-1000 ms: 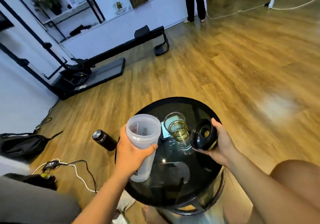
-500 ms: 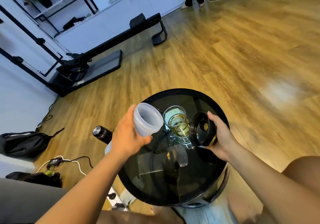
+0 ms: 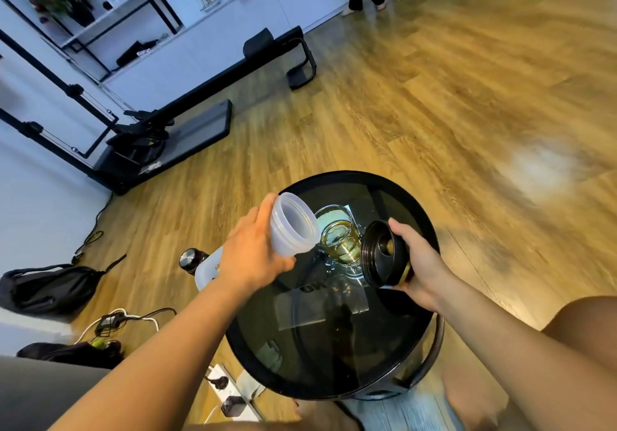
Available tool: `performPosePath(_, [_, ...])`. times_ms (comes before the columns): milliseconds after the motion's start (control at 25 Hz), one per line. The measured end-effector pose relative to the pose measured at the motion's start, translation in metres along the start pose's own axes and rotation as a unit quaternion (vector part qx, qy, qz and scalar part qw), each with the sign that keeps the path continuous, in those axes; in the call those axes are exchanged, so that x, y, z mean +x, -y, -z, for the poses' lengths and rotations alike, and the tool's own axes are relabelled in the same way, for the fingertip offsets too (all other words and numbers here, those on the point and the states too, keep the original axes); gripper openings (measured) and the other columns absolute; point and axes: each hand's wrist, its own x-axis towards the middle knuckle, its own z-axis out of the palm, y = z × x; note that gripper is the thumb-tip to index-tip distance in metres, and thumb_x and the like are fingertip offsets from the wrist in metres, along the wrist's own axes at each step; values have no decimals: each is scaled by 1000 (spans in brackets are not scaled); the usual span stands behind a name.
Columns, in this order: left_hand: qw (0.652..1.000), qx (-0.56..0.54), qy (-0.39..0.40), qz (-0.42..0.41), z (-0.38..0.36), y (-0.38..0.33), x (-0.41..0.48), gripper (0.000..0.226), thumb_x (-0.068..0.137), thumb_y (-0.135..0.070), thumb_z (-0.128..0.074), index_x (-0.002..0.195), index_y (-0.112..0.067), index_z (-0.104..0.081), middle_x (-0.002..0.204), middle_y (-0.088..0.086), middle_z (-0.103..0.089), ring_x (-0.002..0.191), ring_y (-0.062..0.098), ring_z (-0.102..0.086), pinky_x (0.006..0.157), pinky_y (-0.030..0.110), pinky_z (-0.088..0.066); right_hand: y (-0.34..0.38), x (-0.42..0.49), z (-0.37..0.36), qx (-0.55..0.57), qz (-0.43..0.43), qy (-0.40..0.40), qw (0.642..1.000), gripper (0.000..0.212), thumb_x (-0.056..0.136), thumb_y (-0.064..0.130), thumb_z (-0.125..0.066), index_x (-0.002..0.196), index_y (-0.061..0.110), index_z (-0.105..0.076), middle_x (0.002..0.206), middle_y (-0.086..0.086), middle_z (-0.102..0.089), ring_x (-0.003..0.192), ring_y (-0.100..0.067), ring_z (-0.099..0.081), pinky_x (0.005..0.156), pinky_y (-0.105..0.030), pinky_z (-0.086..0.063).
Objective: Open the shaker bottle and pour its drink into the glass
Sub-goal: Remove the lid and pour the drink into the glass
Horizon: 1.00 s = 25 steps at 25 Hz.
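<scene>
Over a round black glass table (image 3: 334,364), a person's left hand (image 3: 253,257) grips the translucent shaker bottle (image 3: 290,227) around its body, tipped hard with its open mouth at the rim of the glass (image 3: 339,238). Empty-looking plastic, it likely handles light and slightly flexible; mid-body is the sure hold. The right hand (image 3: 424,263) clasps the black lid (image 3: 384,253) just beside the fragile, part-filled glass, amid droplets.

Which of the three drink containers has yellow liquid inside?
The glass on the black table. The tilted shaker bottle looks empty, and the dark bottle stands closed on the floor.
</scene>
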Motion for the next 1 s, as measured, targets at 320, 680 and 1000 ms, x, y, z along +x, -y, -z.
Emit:
performPosePath(320, [996, 83, 6, -23, 7, -2, 2, 112, 55, -31, -84, 150, -29, -26, 122, -2, -55, 103, 25, -55, 90, 44, -48, 3, -1, -3, -6, -2, 5, 1000, 47, 86, 52, -69, 123, 23, -64, 120, -14, -69, 109, -37, -67, 82, -52, -60])
performPosePath(680, [997, 74, -2, -30, 8, -2, 5, 113, 55, -31, -86, 150, -28, -26, 124, -2, -54, 105, 23, -54, 92, 44, -48, 3, -2, -3, -14, -2, 8, 1000, 48, 86, 53, -67, 124, 23, -63, 121, -14, -69, 110, -37, -66, 78, -48, -60])
performPosePath(1000, [997, 69, -7, -35, 12, -1, 3, 111, 54, -28, -86, 149, -28, -28, 124, -2, -55, 104, 24, -55, 91, 42, -48, 2, -2, -4, -16, -2, 8, 1000, 51, 84, 54, -68, 124, 23, -64, 122, -15, -69, 111, -38, -66, 85, -53, -60])
